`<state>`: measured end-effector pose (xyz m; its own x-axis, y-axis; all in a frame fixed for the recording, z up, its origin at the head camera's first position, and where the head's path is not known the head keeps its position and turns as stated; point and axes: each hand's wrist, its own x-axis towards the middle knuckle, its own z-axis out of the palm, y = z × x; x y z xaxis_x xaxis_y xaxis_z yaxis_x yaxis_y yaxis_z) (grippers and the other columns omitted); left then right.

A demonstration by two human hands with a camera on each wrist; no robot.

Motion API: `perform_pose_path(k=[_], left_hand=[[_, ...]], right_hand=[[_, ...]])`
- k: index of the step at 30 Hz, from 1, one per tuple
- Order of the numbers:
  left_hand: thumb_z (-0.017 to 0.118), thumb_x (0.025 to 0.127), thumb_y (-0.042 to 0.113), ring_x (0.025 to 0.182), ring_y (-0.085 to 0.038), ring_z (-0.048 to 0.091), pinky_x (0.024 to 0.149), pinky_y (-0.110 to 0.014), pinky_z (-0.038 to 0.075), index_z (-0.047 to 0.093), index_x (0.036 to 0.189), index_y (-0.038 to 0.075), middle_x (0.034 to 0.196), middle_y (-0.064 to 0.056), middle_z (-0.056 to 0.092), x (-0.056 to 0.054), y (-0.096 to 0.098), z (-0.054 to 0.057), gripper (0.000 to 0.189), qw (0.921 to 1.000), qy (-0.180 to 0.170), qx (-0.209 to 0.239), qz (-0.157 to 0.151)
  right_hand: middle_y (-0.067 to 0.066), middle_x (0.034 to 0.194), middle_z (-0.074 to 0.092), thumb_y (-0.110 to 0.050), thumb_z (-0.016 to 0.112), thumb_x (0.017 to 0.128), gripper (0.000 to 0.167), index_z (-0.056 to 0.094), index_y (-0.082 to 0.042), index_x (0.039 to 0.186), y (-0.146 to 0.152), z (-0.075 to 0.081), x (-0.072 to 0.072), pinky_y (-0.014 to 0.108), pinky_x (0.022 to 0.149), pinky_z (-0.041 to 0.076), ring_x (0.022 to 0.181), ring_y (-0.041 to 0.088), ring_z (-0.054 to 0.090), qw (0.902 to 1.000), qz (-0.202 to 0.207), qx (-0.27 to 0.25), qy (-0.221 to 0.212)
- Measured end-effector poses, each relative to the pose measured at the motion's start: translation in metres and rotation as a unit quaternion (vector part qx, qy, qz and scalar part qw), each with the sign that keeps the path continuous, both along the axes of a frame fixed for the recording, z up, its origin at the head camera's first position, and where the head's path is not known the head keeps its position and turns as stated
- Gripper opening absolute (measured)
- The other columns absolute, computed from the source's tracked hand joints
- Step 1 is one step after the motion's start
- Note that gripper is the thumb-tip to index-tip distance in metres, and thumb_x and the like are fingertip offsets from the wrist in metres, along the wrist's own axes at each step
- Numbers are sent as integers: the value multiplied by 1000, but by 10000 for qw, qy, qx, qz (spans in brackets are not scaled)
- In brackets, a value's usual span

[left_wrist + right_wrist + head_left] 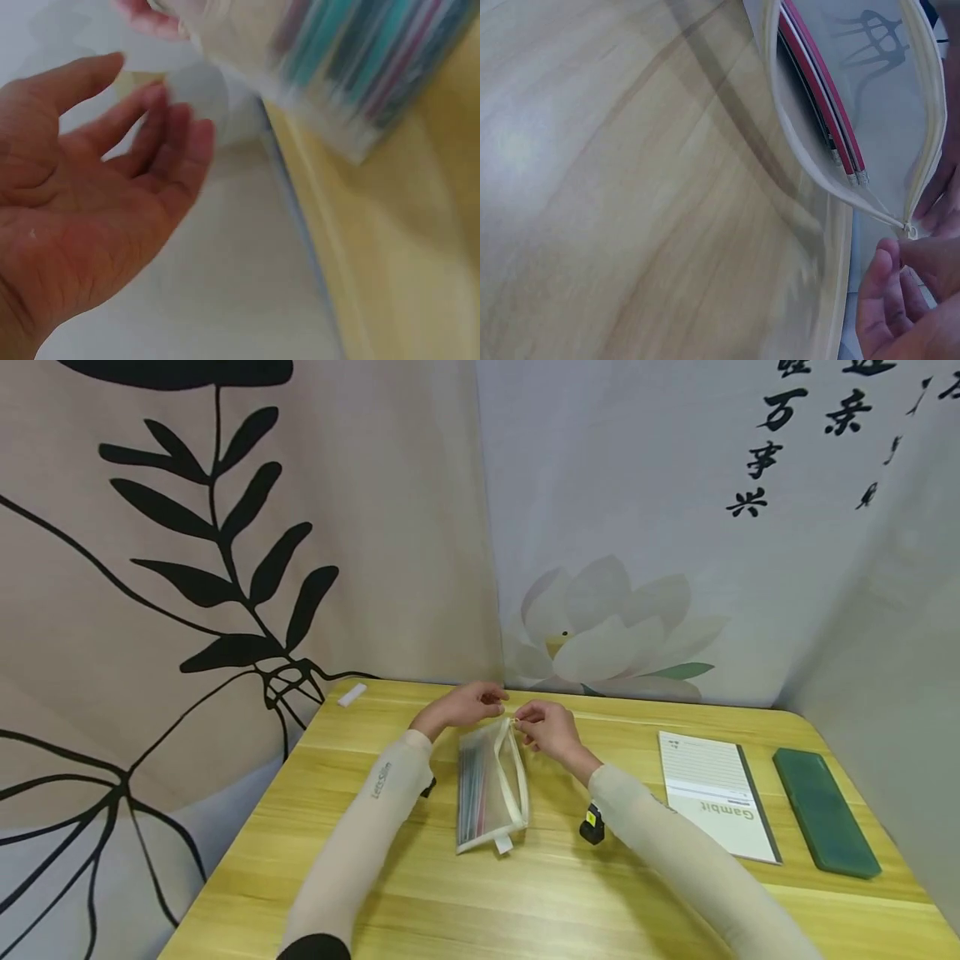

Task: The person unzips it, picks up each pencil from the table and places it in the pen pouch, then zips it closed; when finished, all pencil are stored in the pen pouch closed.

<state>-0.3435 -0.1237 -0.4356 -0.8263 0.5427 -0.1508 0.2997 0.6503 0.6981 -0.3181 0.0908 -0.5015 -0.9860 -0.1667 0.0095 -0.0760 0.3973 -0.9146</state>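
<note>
A see-through zip pouch point(493, 802) with cream edging stands tilted over the table, its zipped mouth gaping. Several pencils point(832, 112), red and dark with silvery ends, lie inside it along one side. My right hand point(551, 728) pinches the zip end point(909, 229) at the pouch's far corner between thumb and fingers. Close beside that corner is my left hand point(468, 703); in the left wrist view its fingers point(161, 142) are loosely bent and hold nothing, with a gap to the pouch. A small white tag point(503, 843) hangs at the pouch's near end.
On the right of the wooden table point(600, 902) lie a lined notepad point(716, 785) marked "Gambit" and a dark green case point(825, 810). A small white block point(352, 695) sits at the far left corner. Printed curtains point(390, 527) hang right behind the table's far edge.
</note>
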Motion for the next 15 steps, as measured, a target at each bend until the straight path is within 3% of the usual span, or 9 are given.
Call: perform_pose_path(k=[3,7,10,15], left_hand=[[55,110,21,147,-35,51,120,-48,49,60,147,2,157,-18,55,-15,10,6,42,9968,-139,-691,-378],[59,108,24,144,-33,55,120,-48,49,67,142,8,153,-11,61,-28,18,7,39,9863,-398,-1463,-650],[61,106,25,137,-32,61,118,-48,51,69,140,10,147,-10,65,-34,22,5,38,9827,-669,-1601,-646],[63,105,24,126,-24,64,115,-46,54,72,132,8,134,-7,68,-42,26,-3,32,9836,-1128,-1307,-520]], right_hand=[[20,105,79,-12,73,99,8,77,-8,104,2,0,1,47,65,67,78,36,76,9999,-37,81,98],[19,103,79,-12,73,99,8,78,-8,105,4,0,1,44,63,67,80,37,77,9995,-87,201,210],[17,103,79,-12,73,100,8,78,-9,104,6,0,0,40,61,66,82,38,77,9993,-138,201,272],[19,104,79,-12,73,100,9,78,-7,105,10,-1,-1,37,60,65,83,40,77,9989,-190,255,357]])
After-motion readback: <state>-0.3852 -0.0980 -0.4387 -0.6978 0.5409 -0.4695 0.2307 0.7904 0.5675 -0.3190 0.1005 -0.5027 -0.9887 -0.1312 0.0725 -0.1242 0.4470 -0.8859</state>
